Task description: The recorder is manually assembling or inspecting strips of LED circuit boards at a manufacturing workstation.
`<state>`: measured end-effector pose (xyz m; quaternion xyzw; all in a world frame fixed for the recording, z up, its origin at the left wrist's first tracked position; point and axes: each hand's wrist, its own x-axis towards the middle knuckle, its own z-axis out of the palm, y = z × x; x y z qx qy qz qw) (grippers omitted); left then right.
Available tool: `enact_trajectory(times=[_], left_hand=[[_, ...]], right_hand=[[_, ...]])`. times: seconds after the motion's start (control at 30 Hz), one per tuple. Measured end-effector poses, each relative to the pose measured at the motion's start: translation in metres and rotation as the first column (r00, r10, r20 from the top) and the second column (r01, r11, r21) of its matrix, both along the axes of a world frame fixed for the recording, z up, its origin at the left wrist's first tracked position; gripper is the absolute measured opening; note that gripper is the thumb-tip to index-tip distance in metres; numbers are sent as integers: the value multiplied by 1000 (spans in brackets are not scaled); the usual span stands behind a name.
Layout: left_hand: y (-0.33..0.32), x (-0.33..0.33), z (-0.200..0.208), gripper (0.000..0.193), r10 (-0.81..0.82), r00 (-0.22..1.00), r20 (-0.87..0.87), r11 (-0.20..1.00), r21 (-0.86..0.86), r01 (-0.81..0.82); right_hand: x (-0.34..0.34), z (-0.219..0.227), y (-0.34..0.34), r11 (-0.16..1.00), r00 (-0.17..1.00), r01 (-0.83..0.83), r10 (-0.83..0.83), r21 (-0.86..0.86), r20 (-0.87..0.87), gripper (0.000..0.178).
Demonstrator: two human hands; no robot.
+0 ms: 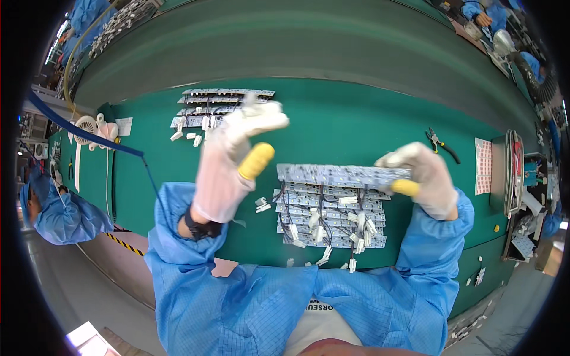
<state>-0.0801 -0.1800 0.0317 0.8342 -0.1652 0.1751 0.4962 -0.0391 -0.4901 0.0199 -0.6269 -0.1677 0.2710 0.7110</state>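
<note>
Both hands wear white gloves with a yellow cover on the thumb. My right hand (424, 178) pinches the right end of a white LED strip board (341, 174), tilted and slightly blurred. Under and in front of it lie rows of similar LED strips (338, 242) with dark wires and white plug connectors (347, 200). My left hand (231, 160) is raised left of the held strip, thumb apart from its smeared fingers, with nothing clearly held. Behind it lies another group of LED strips (222, 92), with white connectors (177, 135) at their near side.
Pliers (440, 145) lie on the green mat (332, 124) at right, near a red-dotted sheet (483, 166) and a metal tray (507, 172). At left are a small white fan (89, 127) and a hanging blue cable (77, 129). A co-worker (68, 210) sits far left.
</note>
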Motion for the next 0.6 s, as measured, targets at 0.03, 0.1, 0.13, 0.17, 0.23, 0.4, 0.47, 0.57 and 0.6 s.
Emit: enact_trajectory(times=[0.03, 0.1, 0.13, 0.17, 0.23, 0.4, 0.47, 0.57, 0.6], left_hand=[[2, -3, -14, 52, -37, 999, -14, 999, -6, 37], [-4, -13, -31, 70, -207, 954, -218, 903, -419, 100], [-3, -14, -34, 74, -376, 895, -239, 791, -585, 176], [-2, -15, -35, 78, -537, 813, -224, 643, -733, 223], [0, -17, -39, 80, -539, 809, -235, 643, -735, 215], [3, -13, -38, 70, -175, 934, -312, 907, -420, 30], [2, -14, -39, 71, -174, 941, -289, 886, -463, 21], [10, -8, -45, 75, -368, 905, -213, 757, -634, 159], [10, -13, -39, 77, -401, 899, -176, 771, -595, 227]], right_hand=[[-4, 9, 3, 986, 996, 85, -80, 140, -39, 34], [-8, 18, 6, 968, 983, 181, -182, 175, -14, 32], [-8, 17, 7, 969, 984, 179, -178, 172, -17, 32], [-8, 14, 9, 964, 977, 210, -212, 161, -2, 31], [-8, 9, 12, 960, 970, 239, -243, 146, 9, 31], [-8, -5, 27, 980, 994, 101, -92, -174, 60, 32], [-7, -6, 26, 975, 995, 54, -34, -218, 95, 34], [-12, -6, 17, 990, 996, 23, -34, 141, 76, 35], [-16, -3, 18, 982, 989, 113, -125, 153, 74, 35]])
